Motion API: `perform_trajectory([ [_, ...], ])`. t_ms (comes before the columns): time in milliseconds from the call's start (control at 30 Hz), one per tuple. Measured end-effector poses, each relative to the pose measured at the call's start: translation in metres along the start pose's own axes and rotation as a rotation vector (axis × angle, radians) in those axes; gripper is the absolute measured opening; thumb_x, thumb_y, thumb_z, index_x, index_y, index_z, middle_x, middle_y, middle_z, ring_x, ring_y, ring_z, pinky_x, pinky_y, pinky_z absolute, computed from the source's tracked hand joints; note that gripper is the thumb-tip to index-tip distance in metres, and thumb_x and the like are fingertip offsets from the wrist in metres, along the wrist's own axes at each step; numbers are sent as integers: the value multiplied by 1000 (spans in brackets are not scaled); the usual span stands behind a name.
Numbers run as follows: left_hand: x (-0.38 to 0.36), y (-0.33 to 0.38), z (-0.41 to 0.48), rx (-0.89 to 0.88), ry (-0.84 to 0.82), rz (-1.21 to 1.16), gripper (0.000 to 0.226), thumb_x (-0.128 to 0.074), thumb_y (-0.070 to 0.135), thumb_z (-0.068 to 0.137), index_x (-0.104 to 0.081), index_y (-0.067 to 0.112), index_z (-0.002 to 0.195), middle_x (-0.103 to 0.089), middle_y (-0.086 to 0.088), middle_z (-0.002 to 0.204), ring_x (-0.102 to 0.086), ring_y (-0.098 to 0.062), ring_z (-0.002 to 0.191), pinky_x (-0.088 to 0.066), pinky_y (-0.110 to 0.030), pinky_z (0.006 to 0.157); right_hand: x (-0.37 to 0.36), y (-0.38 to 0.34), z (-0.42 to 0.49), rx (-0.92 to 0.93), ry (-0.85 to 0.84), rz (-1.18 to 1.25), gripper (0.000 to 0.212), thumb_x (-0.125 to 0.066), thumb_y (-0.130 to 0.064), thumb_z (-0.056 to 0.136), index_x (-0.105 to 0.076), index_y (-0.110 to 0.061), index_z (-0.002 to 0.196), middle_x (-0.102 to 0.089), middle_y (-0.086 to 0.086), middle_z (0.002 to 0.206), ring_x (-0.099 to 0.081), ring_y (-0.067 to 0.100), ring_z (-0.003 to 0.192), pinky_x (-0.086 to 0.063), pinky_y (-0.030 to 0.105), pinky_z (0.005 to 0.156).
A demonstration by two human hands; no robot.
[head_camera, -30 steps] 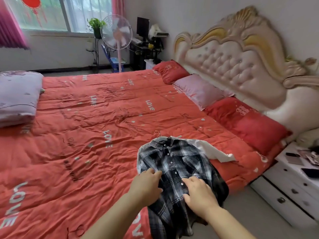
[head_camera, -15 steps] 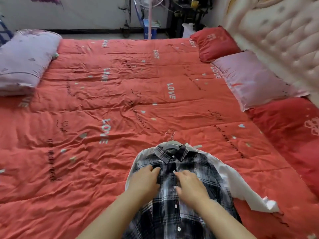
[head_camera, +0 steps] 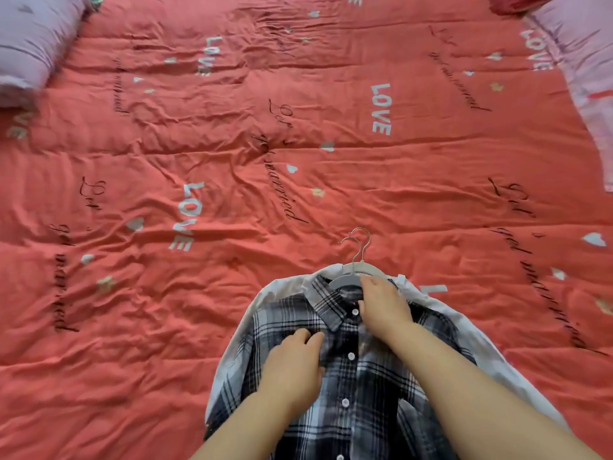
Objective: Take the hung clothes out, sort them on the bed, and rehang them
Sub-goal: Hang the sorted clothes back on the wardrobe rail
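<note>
Quilt [head_camera: 298, 134], red, printed with LOVE, wrinkled, filling most of view. Lilac pillow [head_camera: 30, 44] at far left, second pillow [head_camera: 583, 61] at far right. Plaid shirt [head_camera: 365, 393] flat on quilt at near edge, buttoned, collar pointing away, on top of white garment [head_camera: 265, 297] showing round its shoulders. Left hand [head_camera: 292, 366] resting on shirt's chest, fingers loose, clamping nothing. Right hand [head_camera: 384, 307] over collar, fingertips on grey hanger [head_camera: 346, 276]; gripping or only touching, can't tell. Two wire hooks [head_camera: 363, 250] sticking out past collar.
</note>
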State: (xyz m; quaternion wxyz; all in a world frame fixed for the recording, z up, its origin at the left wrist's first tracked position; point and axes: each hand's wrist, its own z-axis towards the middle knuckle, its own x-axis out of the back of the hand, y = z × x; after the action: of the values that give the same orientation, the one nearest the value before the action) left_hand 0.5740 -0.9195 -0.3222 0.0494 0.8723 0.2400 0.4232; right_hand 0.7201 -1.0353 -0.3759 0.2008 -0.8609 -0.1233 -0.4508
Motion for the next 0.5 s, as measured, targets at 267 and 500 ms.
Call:
perform_trajectory([
  [267, -14, -5, 20, -1, 26, -43, 54, -46, 29, 95, -25, 22, 144, -35, 1, 138, -40, -24, 122, -39, -37, 97, -22, 7, 37, -2, 83, -155, 40, -45, -10, 91, -43, -13, 131, -47, 9, 128, -44, 26, 119, -35, 33, 97],
  [500, 6, -12, -5, -45, 348, -113, 59, -49, 27, 92, -24, 23, 145, -32, 2, 143, -33, -20, 130, -33, -32, 104, 8, -9, -14, 204, 294, 96, 27, -61, -5, 82, -62, -9, 108, -56, 11, 98, -61, 36, 77, -49, 42, 55],
])
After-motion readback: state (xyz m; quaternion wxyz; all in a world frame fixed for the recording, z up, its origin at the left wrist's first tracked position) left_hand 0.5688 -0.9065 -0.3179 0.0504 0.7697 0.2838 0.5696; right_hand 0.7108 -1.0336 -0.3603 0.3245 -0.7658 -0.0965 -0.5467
